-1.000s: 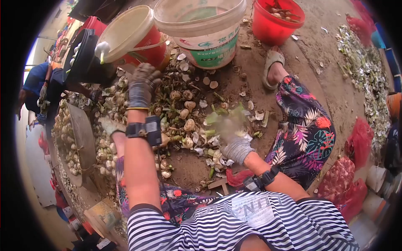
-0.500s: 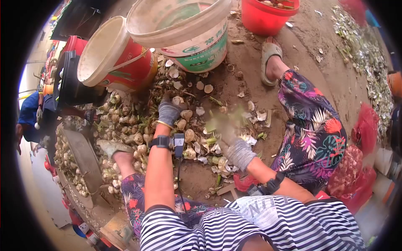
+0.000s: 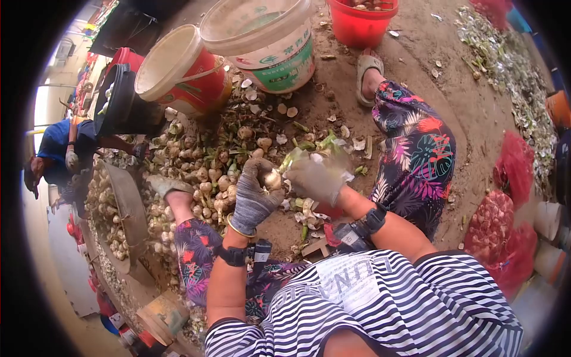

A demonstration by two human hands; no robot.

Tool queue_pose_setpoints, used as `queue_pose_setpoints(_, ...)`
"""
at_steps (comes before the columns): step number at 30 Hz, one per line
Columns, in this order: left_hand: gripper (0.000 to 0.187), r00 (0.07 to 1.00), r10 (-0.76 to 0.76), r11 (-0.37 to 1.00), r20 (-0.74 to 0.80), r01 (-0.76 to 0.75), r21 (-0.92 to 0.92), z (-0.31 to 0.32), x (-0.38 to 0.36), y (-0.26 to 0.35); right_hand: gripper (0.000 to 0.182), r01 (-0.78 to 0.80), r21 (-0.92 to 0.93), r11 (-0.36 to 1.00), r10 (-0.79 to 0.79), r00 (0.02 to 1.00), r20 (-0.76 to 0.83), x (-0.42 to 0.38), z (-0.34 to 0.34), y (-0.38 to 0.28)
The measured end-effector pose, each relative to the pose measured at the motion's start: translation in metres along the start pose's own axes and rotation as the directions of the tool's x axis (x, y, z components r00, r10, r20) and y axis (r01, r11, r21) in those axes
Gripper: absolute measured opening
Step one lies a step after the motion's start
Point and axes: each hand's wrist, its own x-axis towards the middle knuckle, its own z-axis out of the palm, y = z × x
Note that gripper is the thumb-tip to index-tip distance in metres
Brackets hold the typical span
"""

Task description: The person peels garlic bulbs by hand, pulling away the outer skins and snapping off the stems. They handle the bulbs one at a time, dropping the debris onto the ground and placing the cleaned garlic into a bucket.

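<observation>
My left hand point(image 3: 254, 199), in a grey knitted glove, is closed around a pale garlic bulb point(image 3: 273, 180), which shows between thumb and fingers. Just right of it, my gloved right hand point(image 3: 315, 178) is smeared by motion; its fingers do not show clearly, nor whether they grip anything. Green and white garlic peel point(image 3: 327, 149) lies or hangs just beyond the right hand; the blur hides which. Beneath and to the left of my left hand, a heap of garlic bulbs point(image 3: 196, 154) with short stems covers the soil.
A white-green bucket point(image 3: 279, 62) and a red bucket with a pale rim point(image 3: 202, 89) stand ahead. A smaller red bucket point(image 3: 363, 27) holds bulbs. Red mesh sacks point(image 3: 491, 226) lie right, near scattered peelings point(image 3: 505, 71). Another person in blue point(image 3: 59, 140) bends at the left.
My left hand has drawn back from the heap toward me and now holds a garlic bulb. My right hand has moved forward and left, beside it. The camera view has shifted.
</observation>
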Motion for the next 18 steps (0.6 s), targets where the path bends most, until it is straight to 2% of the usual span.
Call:
queue_pose_setpoints(1, 0.038, 0.995, -0.038, 0.999, -0.095, 0.039, 0.01, -0.002, 0.0, -0.005, 0.024, 0.14, -0.169, 0.976, -0.122, 0.986, 0.116, -0.003, -0.002, 0.007)
queue_pose_setpoints(2, 0.037, 0.979, -0.075, 0.997, -0.189, 0.079, 0.017, -0.006, -0.002, -0.009, 0.024, 0.144, -0.168, 0.975, -0.125, 0.986, 0.114, -0.009, 0.001, 0.007)
queue_pose_setpoints(3, 0.038, 0.941, -0.225, 0.974, -0.253, 0.218, -0.055, -0.015, -0.001, -0.006, 0.026, -0.057, 0.153, 0.987, 0.041, 0.994, 0.106, -0.018, 0.007, 0.005)
queue_pose_setpoints(4, 0.039, 0.94, -0.257, 0.963, -0.224, 0.229, -0.142, -0.02, -0.004, 0.004, 0.028, -0.248, 0.453, 0.857, 0.2, 0.968, 0.152, -0.024, 0.013, 0.005)
queue_pose_setpoints(5, 0.041, 0.968, -0.077, 0.996, -0.237, 0.065, -0.056, -0.012, -0.005, 0.001, 0.031, -0.294, 0.413, 0.862, 0.297, 0.953, 0.057, -0.022, 0.02, 0.007)
queue_pose_setpoints(6, 0.043, 0.966, 0.104, 0.995, -0.238, -0.099, 0.03, 0.0, -0.007, -0.002, 0.031, -0.292, 0.411, 0.864, 0.293, 0.954, 0.061, -0.018, 0.007, 0.0)
queue_pose_setpoints(7, 0.046, 0.988, 0.083, 0.99, -0.131, -0.066, 0.128, 0.011, -0.009, 0.017, 0.029, -0.418, 0.675, 0.608, 0.428, 0.889, 0.165, -0.012, -0.017, -0.014)
queue_pose_setpoints(8, 0.046, 0.99, 0.125, 0.971, -0.063, -0.109, 0.213, 0.021, -0.011, 0.027, 0.026, -0.483, 0.837, 0.26, 0.508, 0.805, 0.306, -0.008, -0.03, -0.022)
queue_pose_setpoints(9, 0.045, 0.976, 0.204, 0.935, -0.082, -0.169, 0.31, 0.03, -0.012, 0.024, 0.013, 0.137, 0.865, 0.484, 0.325, 0.889, -0.323, -0.005, -0.008, -0.029)
queue_pose_setpoints(10, 0.044, 0.955, 0.283, 0.886, -0.091, -0.224, 0.405, 0.036, -0.013, 0.017, 0.013, 0.134, 0.866, 0.482, 0.328, 0.888, -0.321, -0.005, -0.004, -0.023)
queue_pose_setpoints(11, 0.044, 0.956, 0.281, 0.887, -0.089, -0.223, 0.404, 0.038, -0.015, 0.009, 0.01, -0.074, 0.944, 0.323, 0.474, 0.876, -0.093, -0.003, -0.003, -0.015)
queue_pose_setpoints(12, 0.043, 0.966, 0.173, 0.963, -0.193, -0.124, 0.24, 0.038, -0.016, 0.005, 0.009, -0.27, 0.954, 0.13, 0.571, 0.807, 0.15, -0.001, 0.002, -0.007)
queue_pose_setpoints(13, 0.043, 0.96, 0.042, 0.998, -0.275, -0.027, 0.059, 0.037, -0.02, 0.001, 0.006, 0.226, 0.673, 0.705, 0.14, 0.886, -0.443, 0.002, 0.01, -0.002)
queue_pose_setpoints(14, 0.043, 0.96, 0.036, 0.998, -0.277, -0.021, 0.058, 0.036, -0.025, -0.001, 0.006, 0.222, 0.677, 0.702, 0.142, 0.888, -0.438, -0.004, 0.015, 0.003)
queue_pose_setpoints(15, 0.045, 0.934, -0.268, 0.939, -0.238, 0.198, -0.28, 0.033, -0.026, 0.006, 0.006, 0.022, 0.813, 0.582, 0.338, 0.903, -0.266, -0.006, -0.001, -0.009)
queue_pose_setpoints(16, 0.048, 0.844, -0.526, 0.725, -0.101, 0.384, -0.572, 0.031, -0.027, 0.009, 0.005, -0.173, 0.894, 0.414, 0.497, 0.866, -0.062, -0.008, -0.011, -0.014)
queue_pose_setpoints(17, 0.045, 0.856, -0.516, 0.609, 0.022, 0.384, -0.694, 0.03, -0.029, 0.004, 0.002, -0.209, 0.755, 0.621, 0.417, 0.904, -0.093, -0.012, -0.002, -0.003)
queue_pose_setpoints(18, 0.045, 0.856, -0.516, 0.607, 0.02, 0.383, -0.696, 0.031, -0.029, 0.005, 0.002, -0.211, 0.754, 0.622, 0.416, 0.905, -0.091, -0.012, -0.001, 0.001)
